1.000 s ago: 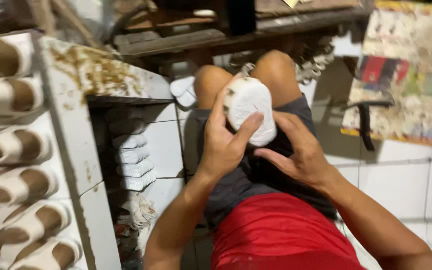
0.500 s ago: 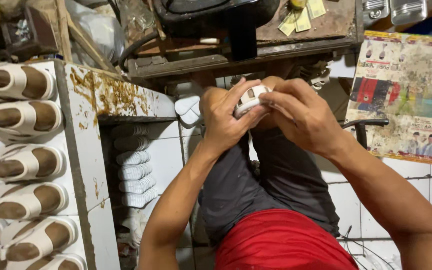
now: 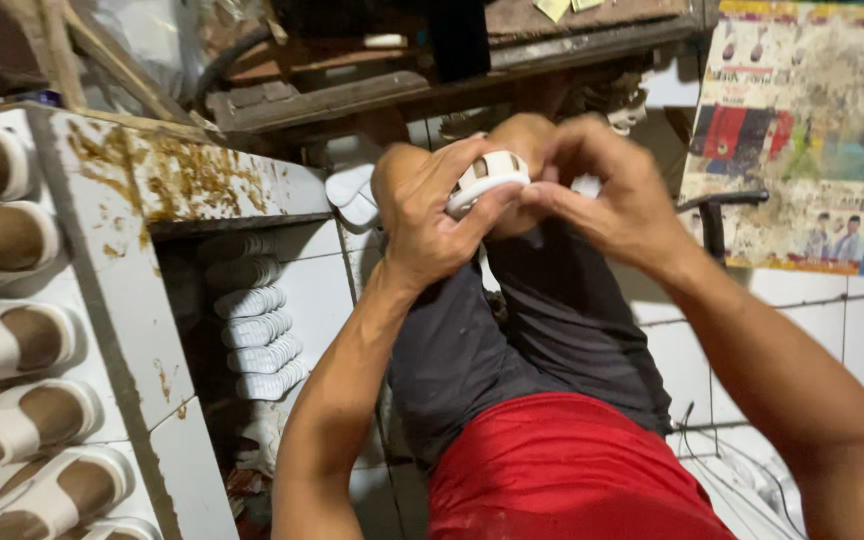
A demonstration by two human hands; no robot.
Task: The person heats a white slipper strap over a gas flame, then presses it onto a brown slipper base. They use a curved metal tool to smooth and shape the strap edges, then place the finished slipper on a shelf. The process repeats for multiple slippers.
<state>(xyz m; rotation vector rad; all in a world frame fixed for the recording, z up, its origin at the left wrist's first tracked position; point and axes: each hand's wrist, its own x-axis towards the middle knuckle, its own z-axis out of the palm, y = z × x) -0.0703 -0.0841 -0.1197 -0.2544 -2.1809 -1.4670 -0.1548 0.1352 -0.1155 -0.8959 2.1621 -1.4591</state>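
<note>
I hold a small white sandal with a tan insole above my knees. My left hand grips it from the left, with the thumb along its edge. My right hand pinches its right side with fingers curled over the top. Most of the sandal is hidden behind my fingers. Below my hands are my dark shorts and red shirt.
A row of finished white sandals lies on a stained white bench at the left. White soles are stacked under it. A dark worn wooden table stands ahead. Printed paper covers the tiled floor at the right.
The sandal showed its white sole a second ago; it has been turned over and raised, with both hands closing around it. The view has tilted slightly.
</note>
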